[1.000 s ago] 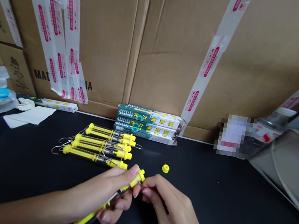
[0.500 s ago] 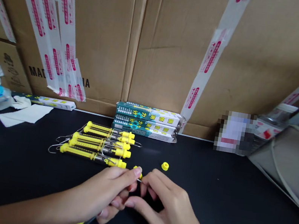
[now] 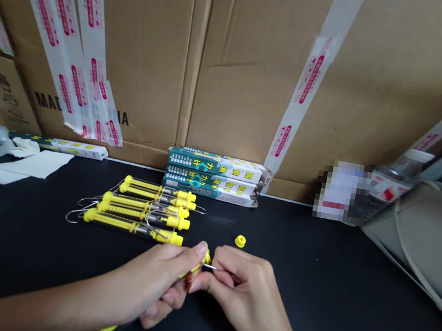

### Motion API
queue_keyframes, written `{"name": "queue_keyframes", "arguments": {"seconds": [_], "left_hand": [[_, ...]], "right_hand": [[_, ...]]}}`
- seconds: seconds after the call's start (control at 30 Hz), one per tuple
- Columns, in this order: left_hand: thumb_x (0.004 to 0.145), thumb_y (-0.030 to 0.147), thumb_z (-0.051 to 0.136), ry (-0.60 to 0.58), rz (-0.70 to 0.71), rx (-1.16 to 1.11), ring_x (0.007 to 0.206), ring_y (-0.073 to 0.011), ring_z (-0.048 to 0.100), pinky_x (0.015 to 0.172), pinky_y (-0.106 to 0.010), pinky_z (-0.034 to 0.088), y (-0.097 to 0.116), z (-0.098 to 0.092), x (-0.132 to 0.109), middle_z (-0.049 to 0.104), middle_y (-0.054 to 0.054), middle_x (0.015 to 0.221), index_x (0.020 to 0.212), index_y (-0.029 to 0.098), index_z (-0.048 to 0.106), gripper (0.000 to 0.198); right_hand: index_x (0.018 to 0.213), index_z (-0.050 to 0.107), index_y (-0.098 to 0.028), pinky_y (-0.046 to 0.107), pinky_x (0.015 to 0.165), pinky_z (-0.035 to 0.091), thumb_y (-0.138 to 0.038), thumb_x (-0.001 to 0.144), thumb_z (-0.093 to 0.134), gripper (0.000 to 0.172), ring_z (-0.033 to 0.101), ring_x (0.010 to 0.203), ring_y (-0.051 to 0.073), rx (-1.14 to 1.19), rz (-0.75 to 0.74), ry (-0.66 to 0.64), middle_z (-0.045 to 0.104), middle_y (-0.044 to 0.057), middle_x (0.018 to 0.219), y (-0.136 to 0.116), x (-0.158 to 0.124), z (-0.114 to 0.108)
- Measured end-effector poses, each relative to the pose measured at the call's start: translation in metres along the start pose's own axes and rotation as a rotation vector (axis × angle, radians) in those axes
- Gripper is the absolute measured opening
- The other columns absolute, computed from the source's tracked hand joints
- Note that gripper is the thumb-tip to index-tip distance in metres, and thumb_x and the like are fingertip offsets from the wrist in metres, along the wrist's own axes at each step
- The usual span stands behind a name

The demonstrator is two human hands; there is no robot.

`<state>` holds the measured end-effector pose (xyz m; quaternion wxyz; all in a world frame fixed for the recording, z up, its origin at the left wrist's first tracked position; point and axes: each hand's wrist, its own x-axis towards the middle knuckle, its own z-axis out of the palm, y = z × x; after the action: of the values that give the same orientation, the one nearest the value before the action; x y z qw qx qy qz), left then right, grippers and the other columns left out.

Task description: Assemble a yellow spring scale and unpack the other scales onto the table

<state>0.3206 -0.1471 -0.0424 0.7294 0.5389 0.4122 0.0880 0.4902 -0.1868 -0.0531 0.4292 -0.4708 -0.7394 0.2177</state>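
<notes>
Yellow spring scale [image 3: 207, 257] sits in our two hands just above the black tabletop [image 3: 306, 315], its long axis slanting from the bottom edge of the view up and to the right, capped end foremost. Our left hand [image 3: 146, 271] wraps the barrel, fingers curled closed; our right hand [image 3: 245, 285] pinches a thin metal wire [image 3: 209, 266] sticking out of that end. A loose yellow cap [image 3: 239, 241] sits just beyond. Five more scales [image 3: 134, 227] lie side by side nearby, before three stacked green-and-white boxes [image 3: 212, 178] with Chinese lettering. Behind them stands a cardboard carton [image 3: 136, 61] printed "MAD", the rest hidden by red-printed tape [image 3: 309, 78].
</notes>
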Motion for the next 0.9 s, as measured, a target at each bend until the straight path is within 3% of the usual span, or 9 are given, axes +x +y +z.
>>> {"name": "queue_keyframes", "arguments": {"seconds": [0.3,0.57,0.77,0.9], "left_hand": [[0.066,0.094,0.046,0.018,-0.024,0.008,0.031,-0.0035,0.018,0.034,-0.019,0.017,0.0060,0.0038,-0.0036,0.029,0.013,0.043,0.067,0.022,0.042,0.072],[0.069,0.092,0.048,-0.045,-0.061,-0.048,0.032,-0.0036,0.017,0.036,-0.019,0.016,0.0058,0.0001,-0.0064,0.029,0.013,0.044,0.069,0.022,0.041,0.070],[0.077,0.082,0.055,-0.102,-0.043,-0.164,0.034,-0.0037,0.016,0.035,-0.016,0.015,0.0051,-0.0048,-0.0103,0.032,0.012,0.047,0.079,0.022,0.046,0.061],[0.081,0.078,0.055,-0.135,-0.028,-0.223,0.035,-0.0039,0.017,0.035,-0.016,0.016,0.0027,-0.0060,-0.0104,0.033,0.012,0.047,0.083,0.022,0.049,0.057]], "right_hand": [[0.059,0.019,-0.023,0.021,0.045,0.026,-0.043,0.093,0.063,0.059,0.029,0.049,0.008,-0.032,-0.005,-0.005,0.032,-0.008,0.052,0.0016,0.0008,0.0015],[0.065,0.023,-0.024,0.022,0.047,0.027,-0.034,0.096,0.062,0.051,0.032,0.049,0.009,-0.088,-0.173,0.020,0.034,-0.008,0.057,0.0032,-0.0018,0.0006],[0.065,0.028,-0.024,0.024,0.052,0.030,-0.031,0.096,0.060,0.045,0.037,0.055,0.011,0.043,-0.014,-0.142,0.040,-0.007,0.061,0.0071,0.0002,-0.0035],[0.066,0.031,-0.023,0.025,0.056,0.031,-0.034,0.098,0.056,0.042,0.037,0.059,0.012,0.116,0.064,-0.164,0.042,-0.006,0.063,0.0064,-0.0003,-0.0045]]}}
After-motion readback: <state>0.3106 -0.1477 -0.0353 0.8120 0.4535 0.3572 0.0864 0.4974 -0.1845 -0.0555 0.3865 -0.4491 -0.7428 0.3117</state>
